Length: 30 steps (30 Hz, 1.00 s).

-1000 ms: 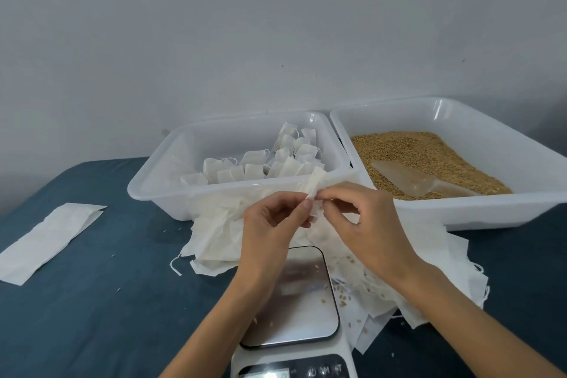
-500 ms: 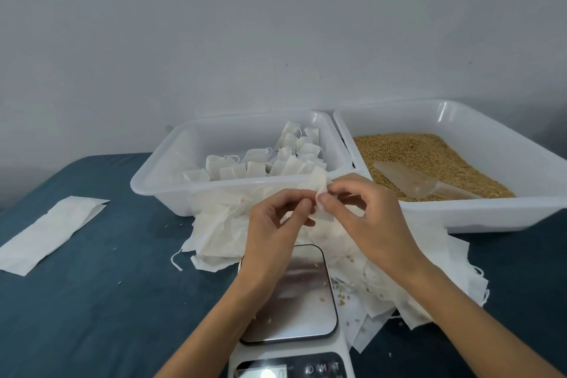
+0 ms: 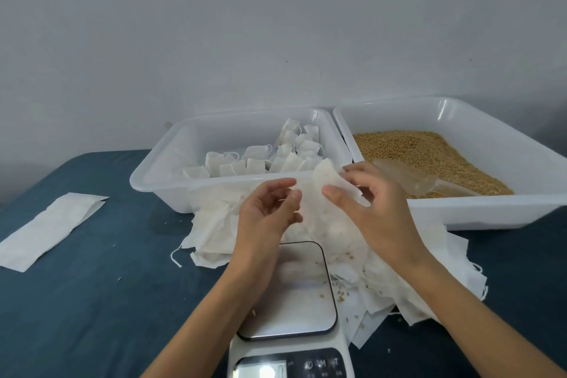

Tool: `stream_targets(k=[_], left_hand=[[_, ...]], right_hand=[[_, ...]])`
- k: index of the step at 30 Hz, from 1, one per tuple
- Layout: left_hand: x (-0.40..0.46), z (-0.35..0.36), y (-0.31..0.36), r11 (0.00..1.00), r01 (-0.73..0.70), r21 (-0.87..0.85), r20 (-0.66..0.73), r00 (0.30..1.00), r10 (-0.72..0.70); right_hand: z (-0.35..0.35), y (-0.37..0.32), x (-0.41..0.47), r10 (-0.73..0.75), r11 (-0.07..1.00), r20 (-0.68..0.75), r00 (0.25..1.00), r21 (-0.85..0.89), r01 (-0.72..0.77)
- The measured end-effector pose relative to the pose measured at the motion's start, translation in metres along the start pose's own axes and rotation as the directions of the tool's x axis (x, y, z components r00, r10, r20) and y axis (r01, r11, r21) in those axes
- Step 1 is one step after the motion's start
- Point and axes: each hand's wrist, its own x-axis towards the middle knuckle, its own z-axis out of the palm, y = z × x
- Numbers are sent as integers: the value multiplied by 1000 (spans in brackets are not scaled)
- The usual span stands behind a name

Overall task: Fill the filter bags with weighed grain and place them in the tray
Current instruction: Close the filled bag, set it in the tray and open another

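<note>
Left hand (image 3: 270,212) and right hand (image 3: 368,205) each pinched an edge of one empty filter bag (image 3: 322,190), seemingly spreading its mouth above the scale (image 3: 294,288) for filling.

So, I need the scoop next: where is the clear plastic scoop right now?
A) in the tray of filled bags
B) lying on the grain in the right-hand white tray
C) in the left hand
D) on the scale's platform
B: the clear plastic scoop lies on the brown grain inside the right-hand white plastic tray.
</note>
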Motion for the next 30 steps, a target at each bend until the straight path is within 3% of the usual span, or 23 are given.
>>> stream_targets(k=[2,6,10,12,14,18,23,27,30], left_hand=[[0,2,1,995,91,-34,22,996,-91],[-4,5,1,980,186,-70,225,960,-166],[-1,1,1,990,117,-84,154,983,-103],[0,-1,0,998,59,-28,126,991,-55],[-1,0,-1,999,43,-6,114,993,-42],[-1,2,-1,1000,2,5,67,998,-2],[-4,2,1,998,-33,55,70,997,29],[-2,2,2,996,-72,55,-8,997,72],[-1,0,4,997,-68,47,-28,997,70]], right_hand=[[0,1,1,-10,998,-6,1000,64,10],[-1,2,1,25,981,13,1000,194,-27],[0,5,0,-14,1000,-100,995,20,16],[1,5,0,-138,982,-167,976,-154,112],[2,6,-1,-236,957,-165,958,-214,199],[5,4,-5,-148,986,-71,986,-87,142],[5,2,-7,-136,990,-3,991,-35,136],[2,2,-6,-78,997,-27,997,-16,77],[0,0,-5,-79,997,31,996,-3,79]])
